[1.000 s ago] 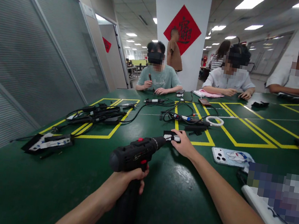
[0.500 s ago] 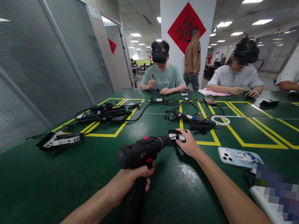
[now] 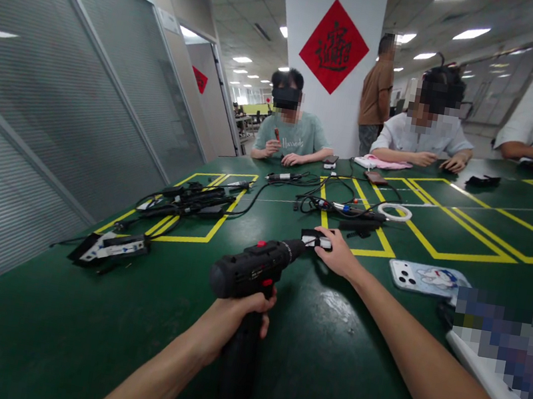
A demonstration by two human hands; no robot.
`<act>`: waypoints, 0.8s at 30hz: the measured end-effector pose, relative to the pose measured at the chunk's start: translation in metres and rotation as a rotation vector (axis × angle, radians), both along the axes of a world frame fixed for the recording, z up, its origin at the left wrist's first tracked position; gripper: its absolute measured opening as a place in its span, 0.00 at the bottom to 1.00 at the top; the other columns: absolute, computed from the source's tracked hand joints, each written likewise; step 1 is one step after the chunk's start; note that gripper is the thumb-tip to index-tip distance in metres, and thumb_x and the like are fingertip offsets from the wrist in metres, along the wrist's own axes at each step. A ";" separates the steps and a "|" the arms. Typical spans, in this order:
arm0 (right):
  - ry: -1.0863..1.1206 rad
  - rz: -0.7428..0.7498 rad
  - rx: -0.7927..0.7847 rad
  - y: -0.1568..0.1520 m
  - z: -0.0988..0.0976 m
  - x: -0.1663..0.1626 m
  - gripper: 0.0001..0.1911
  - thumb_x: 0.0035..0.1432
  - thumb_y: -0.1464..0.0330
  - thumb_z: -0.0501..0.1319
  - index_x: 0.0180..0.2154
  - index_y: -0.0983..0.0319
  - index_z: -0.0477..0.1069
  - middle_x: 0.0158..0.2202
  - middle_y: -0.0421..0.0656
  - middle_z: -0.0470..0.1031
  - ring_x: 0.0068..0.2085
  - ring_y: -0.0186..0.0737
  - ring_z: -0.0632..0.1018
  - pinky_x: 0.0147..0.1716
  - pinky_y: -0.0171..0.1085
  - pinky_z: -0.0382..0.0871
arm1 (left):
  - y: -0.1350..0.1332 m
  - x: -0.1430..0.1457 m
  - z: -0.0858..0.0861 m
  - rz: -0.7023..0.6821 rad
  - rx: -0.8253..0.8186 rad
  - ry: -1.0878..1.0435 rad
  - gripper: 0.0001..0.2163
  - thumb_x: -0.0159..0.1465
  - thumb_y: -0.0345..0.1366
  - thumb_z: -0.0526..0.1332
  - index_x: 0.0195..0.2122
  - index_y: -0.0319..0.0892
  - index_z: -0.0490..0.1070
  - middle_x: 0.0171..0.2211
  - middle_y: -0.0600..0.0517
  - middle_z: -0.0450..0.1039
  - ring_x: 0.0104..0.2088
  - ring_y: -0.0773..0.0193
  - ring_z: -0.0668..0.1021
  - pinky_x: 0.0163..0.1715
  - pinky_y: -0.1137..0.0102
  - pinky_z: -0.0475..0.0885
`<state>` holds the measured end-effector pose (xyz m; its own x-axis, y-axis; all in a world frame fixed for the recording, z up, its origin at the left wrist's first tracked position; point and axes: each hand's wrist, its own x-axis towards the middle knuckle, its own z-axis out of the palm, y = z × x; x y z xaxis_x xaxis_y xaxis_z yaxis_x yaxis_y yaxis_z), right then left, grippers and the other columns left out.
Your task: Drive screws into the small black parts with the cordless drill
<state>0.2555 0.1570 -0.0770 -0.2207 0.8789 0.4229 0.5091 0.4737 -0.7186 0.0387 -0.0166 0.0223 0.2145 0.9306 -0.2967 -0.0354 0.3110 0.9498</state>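
My left hand (image 3: 242,317) is wrapped round the grip of a black cordless drill (image 3: 242,270) with red buttons. The drill's chuck points forward and to the right, and its bit meets or nearly meets a small black and white part (image 3: 311,238) on the green table. My right hand (image 3: 337,252) grips that part from its right side, with the fingers over its edge. The fingers and their shadow hide some of the part, so its exact kind cannot be made out.
Black cables (image 3: 190,197) lie tangled at the left, near a black and white assembly (image 3: 112,248). More cabled parts (image 3: 340,209) and a white ring (image 3: 395,212) lie ahead. At the right are a phone (image 3: 428,279) and a pixelated item. Several people sit round the table (image 3: 162,345).
My hands, the drill and the small part stay almost in place. In the background, a walking person has moved to the right past the pillar.
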 end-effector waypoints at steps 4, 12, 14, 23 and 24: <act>0.010 0.010 0.001 0.000 0.001 0.000 0.27 0.50 0.71 0.59 0.53 0.54 0.63 0.47 0.43 0.60 0.48 0.38 0.70 0.53 0.40 0.61 | 0.000 0.001 0.002 0.012 -0.005 0.012 0.09 0.52 0.30 0.58 0.36 0.37 0.68 0.31 0.51 0.68 0.21 0.68 0.72 0.24 0.71 0.66; -0.014 0.009 0.000 0.000 0.002 0.000 0.26 0.50 0.71 0.59 0.53 0.54 0.63 0.46 0.43 0.60 0.47 0.39 0.70 0.52 0.40 0.62 | -0.001 0.000 -0.002 0.005 0.016 0.025 0.10 0.53 0.31 0.57 0.37 0.36 0.69 0.32 0.50 0.68 0.21 0.68 0.72 0.24 0.71 0.65; -0.018 0.008 0.006 0.001 0.002 0.000 0.26 0.51 0.71 0.59 0.53 0.54 0.62 0.46 0.44 0.60 0.47 0.39 0.70 0.52 0.40 0.62 | -0.001 -0.001 -0.002 0.011 0.021 0.031 0.10 0.54 0.31 0.57 0.37 0.36 0.68 0.32 0.50 0.68 0.21 0.69 0.72 0.24 0.71 0.65; -0.017 0.005 0.018 0.000 0.001 0.000 0.26 0.51 0.70 0.58 0.54 0.55 0.62 0.47 0.43 0.60 0.48 0.38 0.70 0.54 0.39 0.61 | 0.000 0.002 0.003 0.002 0.006 0.036 0.09 0.53 0.31 0.57 0.36 0.36 0.68 0.31 0.51 0.67 0.20 0.68 0.71 0.24 0.71 0.65; -0.019 0.005 0.022 0.000 0.002 -0.001 0.26 0.51 0.70 0.58 0.54 0.55 0.62 0.47 0.44 0.60 0.48 0.38 0.69 0.54 0.39 0.61 | 0.000 0.002 0.003 0.001 0.002 0.036 0.09 0.53 0.30 0.57 0.36 0.36 0.68 0.31 0.51 0.67 0.20 0.68 0.71 0.23 0.71 0.65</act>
